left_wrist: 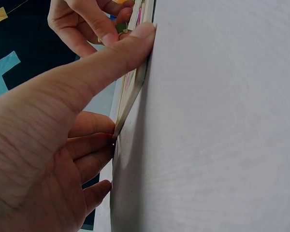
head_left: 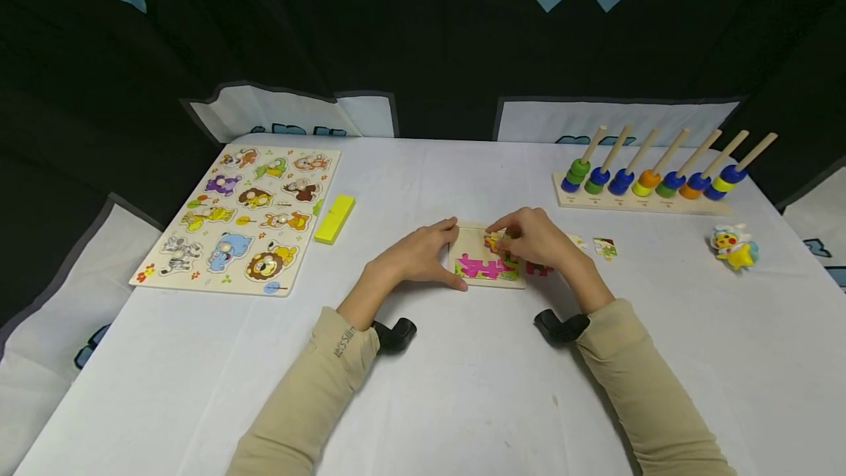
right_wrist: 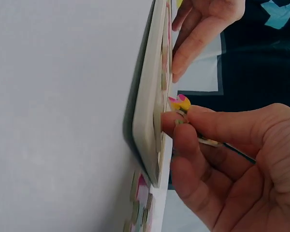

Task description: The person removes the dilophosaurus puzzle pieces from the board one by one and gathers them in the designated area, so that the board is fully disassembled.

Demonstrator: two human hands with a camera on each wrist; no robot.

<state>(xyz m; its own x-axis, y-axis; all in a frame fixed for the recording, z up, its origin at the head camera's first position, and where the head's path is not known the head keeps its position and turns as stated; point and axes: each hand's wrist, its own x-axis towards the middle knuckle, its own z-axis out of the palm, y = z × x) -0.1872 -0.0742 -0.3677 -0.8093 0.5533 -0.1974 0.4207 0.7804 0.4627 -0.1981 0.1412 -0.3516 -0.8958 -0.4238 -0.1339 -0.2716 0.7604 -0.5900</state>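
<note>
A small wooden jigsaw tray (head_left: 489,284) lies flat on the white table, with pink and green pieces (head_left: 485,267) in its lower part. My left hand (head_left: 415,250) holds the tray's left side, thumb at the near edge and fingertips at the far corner. Over the tray's right part, my right hand (head_left: 538,239) pinches a yellow and pink jigsaw piece (right_wrist: 182,102) between thumb and fingers. Its lower part is hidden by the fingers. Loose pieces lie right of the tray, among them a pink one (head_left: 538,269) beside my wrist and a green-brown one (head_left: 604,248).
A large animal peg puzzle board (head_left: 178,226) lies at left, with a yellow block (head_left: 335,220) beside it. A bead stacker (head_left: 641,200) with colored rings on pegs stands at the back right. In front of it sits a small yellow toy figure (head_left: 735,248).
</note>
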